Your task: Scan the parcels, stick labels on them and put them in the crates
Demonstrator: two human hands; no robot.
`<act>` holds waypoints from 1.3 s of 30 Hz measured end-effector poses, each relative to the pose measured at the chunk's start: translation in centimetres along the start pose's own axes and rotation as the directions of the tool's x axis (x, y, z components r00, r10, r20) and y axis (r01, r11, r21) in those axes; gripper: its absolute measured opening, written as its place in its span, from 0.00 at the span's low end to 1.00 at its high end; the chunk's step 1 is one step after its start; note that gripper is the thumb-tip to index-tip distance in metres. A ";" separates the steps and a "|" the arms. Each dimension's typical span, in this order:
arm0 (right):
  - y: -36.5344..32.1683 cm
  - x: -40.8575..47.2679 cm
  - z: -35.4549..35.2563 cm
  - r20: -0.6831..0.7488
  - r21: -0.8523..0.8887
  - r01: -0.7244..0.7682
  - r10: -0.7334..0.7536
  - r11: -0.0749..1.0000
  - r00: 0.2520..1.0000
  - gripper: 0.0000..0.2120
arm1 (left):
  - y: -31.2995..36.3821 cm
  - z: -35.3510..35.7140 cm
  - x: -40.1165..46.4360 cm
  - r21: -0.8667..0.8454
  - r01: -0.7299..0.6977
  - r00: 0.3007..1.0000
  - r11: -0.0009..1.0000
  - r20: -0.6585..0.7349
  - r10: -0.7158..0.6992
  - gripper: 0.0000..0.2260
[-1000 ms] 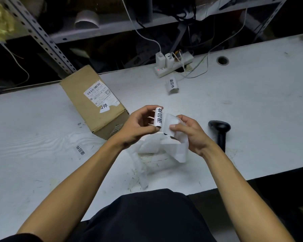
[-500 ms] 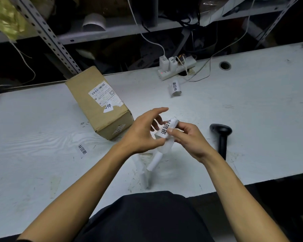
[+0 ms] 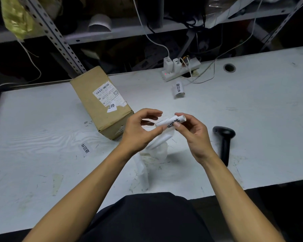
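At centre frame, the left hand (image 3: 140, 131) and right hand (image 3: 195, 137) are pinching the label roll (image 3: 171, 121), where a hasty peel could tear a label.

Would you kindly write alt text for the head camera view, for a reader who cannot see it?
Above a white table, a person's right hand and left hand hold a rolled strip of printed labels. A labelled cardboard parcel lies left of them, a black barcode scanner right, a power strip behind.
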State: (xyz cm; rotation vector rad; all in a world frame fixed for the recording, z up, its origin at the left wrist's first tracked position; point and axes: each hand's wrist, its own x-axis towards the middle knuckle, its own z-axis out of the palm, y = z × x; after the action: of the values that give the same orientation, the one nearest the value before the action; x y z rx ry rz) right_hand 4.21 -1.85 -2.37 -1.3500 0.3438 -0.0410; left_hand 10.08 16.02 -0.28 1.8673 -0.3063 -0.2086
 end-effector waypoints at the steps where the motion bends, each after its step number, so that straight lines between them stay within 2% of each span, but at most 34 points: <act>1: 0.0 0.0 0.0 0.008 0.012 0.002 -0.002 1.000 1.000 0.11 | 0.0 -0.1 0.1 0.019 0.020 1.000 1.000 -0.003 -0.020 0.16; 5: -0.2 -0.1 -0.1 0.025 0.008 -0.005 0.005 1.000 1.000 0.10 | 0.0 -0.3 0.2 0.104 -0.024 1.000 0.994 0.019 0.022 0.17; 10: -0.2 -0.1 0.0 0.027 0.001 0.016 -0.016 1.000 1.000 0.11 | 0.2 0.0 0.2 0.179 -0.121 0.993 0.976 0.011 0.121 0.12; 13: -0.3 0.0 -0.1 0.050 -0.020 0.027 -0.026 0.999 0.998 0.11 | 0.3 -0.2 0.3 0.156 -0.133 0.991 0.979 0.027 0.131 0.10; 17: -0.4 0.0 -0.5 0.105 -0.055 0.047 -0.041 0.997 0.994 0.10 | 0.2 -1.1 0.4 0.082 -0.082 0.993 0.993 0.087 0.074 0.09; 20: -0.5 0.0 -0.6 0.152 -0.077 0.067 -0.055 0.995 0.987 0.11 | 0.1 -1.5 0.2 0.130 -0.137 0.985 0.982 0.124 0.121 0.08; 23: -0.3 0.1 -0.5 0.183 -0.104 0.064 -0.044 0.993 0.982 0.13 | 0.0 -1.8 -0.1 0.208 -0.237 0.970 0.949 0.097 0.221 0.06; 25: -0.1 0.0 -0.5 0.186 -0.086 0.048 -0.031 0.995 0.982 0.13 | -0.2 -2.0 0.0 0.238 -0.226 0.973 0.945 0.010 0.230 0.05; 27: 0.1 -0.2 -0.6 0.189 -0.039 0.007 0.000 0.999 0.982 0.13 | -0.2 -2.3 0.3 0.169 -0.106 0.981 0.980 -0.146 0.131 0.05; 30: 0.9 -0.3 -1.4 0.170 -0.066 -0.052 0.063 0.996 0.983 0.12 | -0.1 -3.5 0.7 -0.059 0.084 0.938 0.995 -0.331 -0.099 0.05; 33: 1.9 -0.4 -2.1 0.112 -0.187 -0.085 0.107 0.979 0.988 0.12 | -0.2 -5.0 0.3 -0.140 0.180 0.919 0.974 -0.329 -0.217 0.05; 36: 2.6 -0.4 -1.5 -0.080 -0.544 -0.075 0.037 0.836 0.996 0.19 | -0.9 -5.6 -0.4 -0.252 0.212 0.918 0.944 -0.282 -0.281 0.05; 37: 2.6 -0.5 -0.9 -0.169 -0.581 -0.091 -0.010 0.809 0.986 0.18 | -1.1 -5.5 -0.6 -0.291 0.214 0.917 0.932 -0.268 -0.294 0.04; 39: 2.2 -0.4 0.6 -0.253 -0.538 -0.110 -0.035 0.836 0.967 0.13 | -1.7 -5.5 -1.1 -0.334 0.214 0.921 0.918 -0.244 -0.303 0.05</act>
State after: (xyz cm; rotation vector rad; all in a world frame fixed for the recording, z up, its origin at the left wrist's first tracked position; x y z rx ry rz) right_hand 3.63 -0.73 -4.34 -1.9191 0.6340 -0.0876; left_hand 10.86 21.82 -0.19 1.6000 0.1759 -0.1482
